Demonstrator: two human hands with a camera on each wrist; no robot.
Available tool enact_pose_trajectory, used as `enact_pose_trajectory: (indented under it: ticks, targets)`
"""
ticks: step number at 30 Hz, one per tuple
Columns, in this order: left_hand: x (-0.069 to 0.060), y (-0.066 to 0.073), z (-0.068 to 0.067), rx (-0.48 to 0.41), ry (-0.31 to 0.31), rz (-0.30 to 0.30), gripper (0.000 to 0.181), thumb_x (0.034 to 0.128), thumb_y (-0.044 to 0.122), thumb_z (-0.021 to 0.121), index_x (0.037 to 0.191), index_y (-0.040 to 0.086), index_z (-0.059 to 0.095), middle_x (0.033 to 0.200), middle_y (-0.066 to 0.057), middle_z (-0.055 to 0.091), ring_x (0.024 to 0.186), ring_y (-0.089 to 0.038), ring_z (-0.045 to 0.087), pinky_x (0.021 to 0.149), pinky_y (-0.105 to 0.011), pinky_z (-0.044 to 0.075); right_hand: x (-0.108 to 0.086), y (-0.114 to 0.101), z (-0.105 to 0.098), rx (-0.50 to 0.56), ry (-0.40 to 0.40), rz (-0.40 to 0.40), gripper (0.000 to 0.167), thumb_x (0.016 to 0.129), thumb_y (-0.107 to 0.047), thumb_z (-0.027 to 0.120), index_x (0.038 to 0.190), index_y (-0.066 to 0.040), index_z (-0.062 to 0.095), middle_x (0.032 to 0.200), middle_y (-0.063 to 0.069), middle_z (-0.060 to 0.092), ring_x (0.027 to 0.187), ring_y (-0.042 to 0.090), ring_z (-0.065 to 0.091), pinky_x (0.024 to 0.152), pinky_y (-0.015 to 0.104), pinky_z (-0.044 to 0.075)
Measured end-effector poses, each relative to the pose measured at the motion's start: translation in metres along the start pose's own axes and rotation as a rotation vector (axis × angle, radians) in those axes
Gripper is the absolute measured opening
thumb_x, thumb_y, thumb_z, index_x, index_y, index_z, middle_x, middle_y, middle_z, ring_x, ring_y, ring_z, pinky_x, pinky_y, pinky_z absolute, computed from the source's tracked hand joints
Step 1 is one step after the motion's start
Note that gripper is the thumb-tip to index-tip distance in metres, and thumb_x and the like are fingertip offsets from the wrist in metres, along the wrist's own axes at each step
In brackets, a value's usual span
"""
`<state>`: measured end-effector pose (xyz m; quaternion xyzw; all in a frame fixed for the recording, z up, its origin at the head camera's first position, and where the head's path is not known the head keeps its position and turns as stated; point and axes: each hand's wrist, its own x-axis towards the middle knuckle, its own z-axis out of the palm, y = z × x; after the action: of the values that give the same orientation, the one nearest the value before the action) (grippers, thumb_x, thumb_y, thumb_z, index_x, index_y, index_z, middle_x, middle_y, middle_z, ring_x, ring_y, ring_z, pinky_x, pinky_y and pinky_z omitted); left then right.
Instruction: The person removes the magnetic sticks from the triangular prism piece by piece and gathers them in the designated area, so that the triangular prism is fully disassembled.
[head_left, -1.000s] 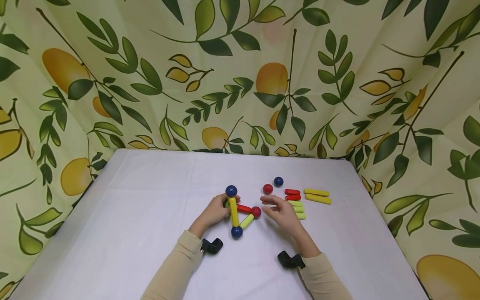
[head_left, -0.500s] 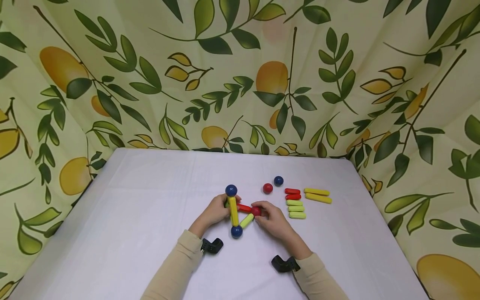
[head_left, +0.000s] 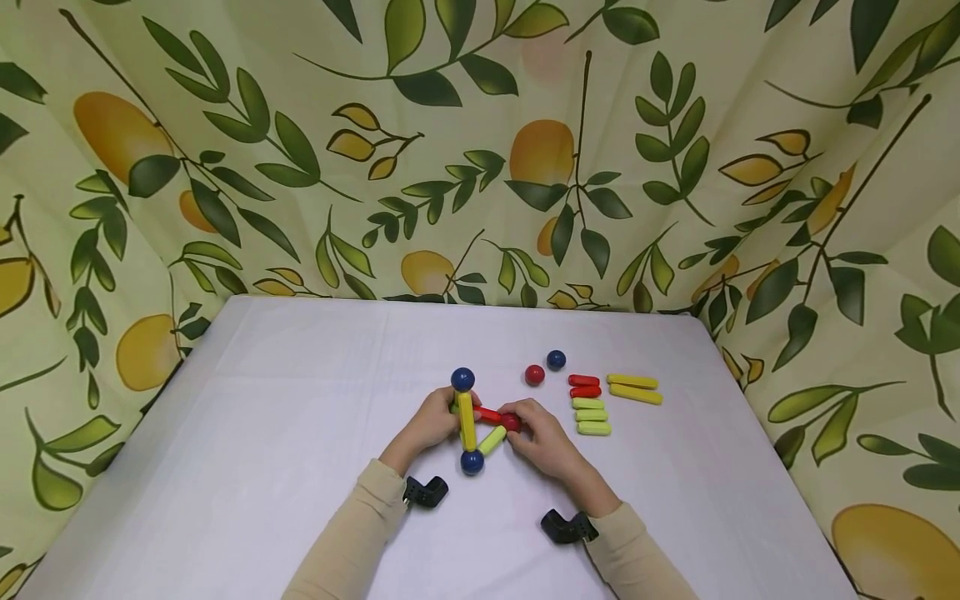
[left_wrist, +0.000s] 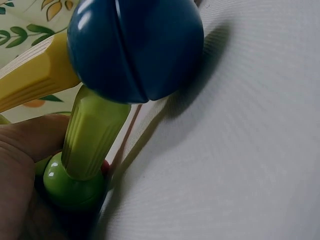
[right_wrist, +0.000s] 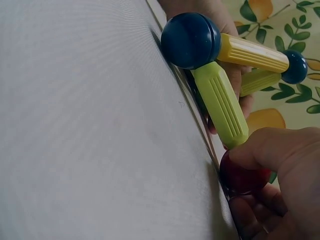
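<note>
one frame [head_left: 467, 421] of smooth balls and ridged rods stands between your hands, about midway between the left and right edges of the white tabletop [head_left: 300, 358]. its yellow rod [right_wrist: 257, 54] slants up from a near blue ball [head_left: 472, 462] to a raised blue ball [head_left: 462, 379]. a lime rod [head_left: 492, 441] runs from the near blue ball to a red ball [head_left: 511, 422], and a red rod [head_left: 489, 415] meets that same red ball. in the left wrist view, a second lime rod [left_wrist: 95, 137] joins the near blue ball to a green ball [left_wrist: 74, 185].

your left hand [head_left: 431, 423] grasps the frame's left part, around the green ball; your right hand [head_left: 543, 439] pinches the red ball.

toward the tabletop's far right corner lie a loose red ball [head_left: 535, 375], a loose blue ball [head_left: 556, 360], two red rods [head_left: 585, 381], three lime rods [head_left: 590, 415] and, closest to the right edge, two yellow rods [head_left: 636, 394].
</note>
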<state>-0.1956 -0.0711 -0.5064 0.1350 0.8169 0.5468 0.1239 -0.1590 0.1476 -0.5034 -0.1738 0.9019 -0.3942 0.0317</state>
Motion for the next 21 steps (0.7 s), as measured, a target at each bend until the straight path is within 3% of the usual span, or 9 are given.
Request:
enact_pose_trajectory:
  ticks: [9,14,21]
  targets:
    - [0.0023,-0.0015,0.0001,-0.001,0.006,0.028,0.017,0.0846,0.015,0.069,0.099,0.006,0.065,0.085,-0.006,0.06,0.073,-0.017,0.05,0.062,-0.026,0.041,-0.0012,0.0013,0.0007,-0.021,-0.019,0.0,0.034,0.088,-0.011,0.064,0.12,-0.021,0.06,0.109,-0.003,0.055,0.096,0.01,0.051,0.089,0.03,0.051]
    - [0.0027,-0.0024,0.0007,-0.001,-0.002,0.009,0.017,0.0849,0.012,0.068,0.101,0.007,0.065,0.086,-0.005,0.059,0.074,-0.018,0.051,0.061,-0.026,0.043,-0.001,0.0021,0.0011,-0.02,-0.006,0.015,0.032,0.088,-0.011,0.063,0.12,-0.02,0.062,0.106,-0.003,0.05,0.095,0.01,0.048,0.086,0.028,0.05]
    - [0.0029,-0.0037,0.0001,-0.008,-0.008,0.008,0.018,0.0846,0.012,0.067,0.102,0.007,0.065,0.082,-0.004,0.058,0.068,-0.017,0.05,0.058,-0.025,0.044,-0.0015,0.0035,0.0012,-0.011,0.142,0.04,0.036,0.086,-0.012,0.067,0.121,-0.02,0.063,0.108,-0.001,0.056,0.092,0.011,0.051,0.08,0.023,0.051]
